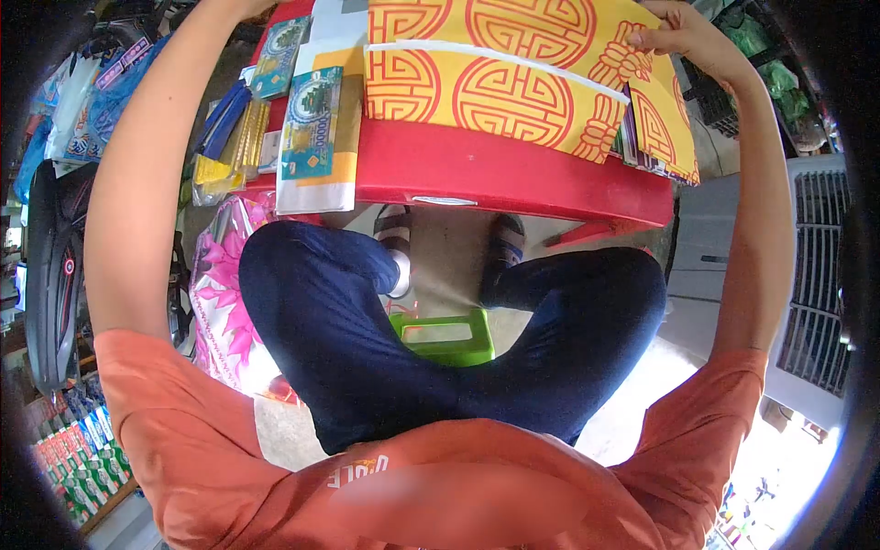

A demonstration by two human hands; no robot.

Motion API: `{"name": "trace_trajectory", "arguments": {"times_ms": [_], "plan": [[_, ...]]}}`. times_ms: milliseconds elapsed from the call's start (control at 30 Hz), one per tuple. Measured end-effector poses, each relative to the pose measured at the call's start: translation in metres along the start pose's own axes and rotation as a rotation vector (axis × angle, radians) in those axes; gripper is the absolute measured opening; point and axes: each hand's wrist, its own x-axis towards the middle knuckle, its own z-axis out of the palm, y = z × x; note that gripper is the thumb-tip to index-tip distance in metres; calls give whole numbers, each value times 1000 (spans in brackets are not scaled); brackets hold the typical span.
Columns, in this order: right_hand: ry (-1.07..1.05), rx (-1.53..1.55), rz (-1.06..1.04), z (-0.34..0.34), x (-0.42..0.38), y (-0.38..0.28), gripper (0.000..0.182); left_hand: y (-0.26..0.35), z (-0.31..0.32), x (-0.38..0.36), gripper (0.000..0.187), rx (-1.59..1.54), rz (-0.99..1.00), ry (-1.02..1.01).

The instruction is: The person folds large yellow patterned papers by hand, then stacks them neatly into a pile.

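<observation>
Yellow paper with red round patterns (513, 96) lies over the right part of a red table (431, 165), with a white edge running across it. My right hand (680, 35) is at its upper right corner, thumb and fingers closed on the paper's edge. My left hand (255, 5) is mostly cut off by the top edge of the view, so its fingers are hidden. Nearest to that arm lie a teal banknote-like slip (280, 57) and a similar teal slip (312, 124) on a white and gold packet (316, 196). Papers stick out under the yellow sheet at right.
Blue and gold packets (240, 133) lie at the table's left end. A pink flowered bag (223, 293) stands by my leg. A green plastic stool (449, 337) is below me. A black backpack-like item (60, 275) is left; a grey vented appliance (816, 275) is right.
</observation>
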Motion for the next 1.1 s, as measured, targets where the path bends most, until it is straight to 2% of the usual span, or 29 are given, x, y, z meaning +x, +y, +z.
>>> {"name": "trace_trajectory", "arguments": {"times_ms": [67, 233, 333, 433, 500, 567, 767, 867, 1000, 1100], "plan": [[10, 43, -20, 3, 4, 13, 28, -4, 3, -3, 33, 69, -85, -47], [36, 162, -52, 18, 13, 42, 29, -23, 16, -7, 32, 114, -5, -44], [49, 216, -60, 26, 18, 54, 30, -27, 18, -7, 32, 17, 19, -31], [58, 256, -74, 33, 23, 62, 31, -9, 21, -15, 33, 174, -152, -3], [77, 248, -81, 39, 28, 63, 30, -27, 27, -8, 35, 248, -81, -10], [136, 164, -107, 43, 26, 64, 29, -36, 36, -4, 39, 251, 44, -6], [310, -257, -256, 57, 16, 50, 24, -25, 44, -8, 39, 54, 165, 83], [340, -478, -334, 66, 10, 39, 22, -7, 44, -6, 42, 17, 12, 54], [390, -746, -451, 78, 1, 31, 24, -18, 59, 2, 37, 297, 299, 37], [369, -750, -406, 90, -9, 25, 28, -17, 73, -5, 32, 398, 333, 81]]}}
